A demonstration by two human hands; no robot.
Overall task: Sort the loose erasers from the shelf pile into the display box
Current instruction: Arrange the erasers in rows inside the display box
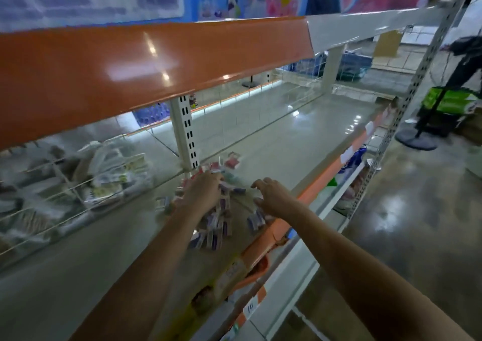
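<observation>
At a stationery store shelf (260, 137), seen from my head camera, I am reaching both arms into the middle tier, where the loose erasers (216, 226) are lying in a scattered heap at about the six o'clock position of the frame's centre, spilling from the white slotted upright (186, 134) toward the orange front lip (273, 233). The pile is sitting near the shelf's front edge, presumably so that both hands can work it without stretching deep under the orange shelf fascia (146, 64) above. My left hand (204, 192) is lying palm down on the pile's far end, at roughly eleven o'clock from the heap's middle, fingers bent over several small packets; motion blur is keeping me from telling whether they are actually gripping any or only pressing on them. My right hand (273, 197) is hovering at about two o'clock from the heap, fingers spread and loosely hooked, holding nothing, just above a couple of stray erasers near the lip, seemingly poised to rake them in. A wire basket of packaged goods (104, 173) is standing at nine o'clock. I cannot make out the display box with any certainty; a blurred carton at the shelf's front edge, toward six o'clock, may be it.
</observation>
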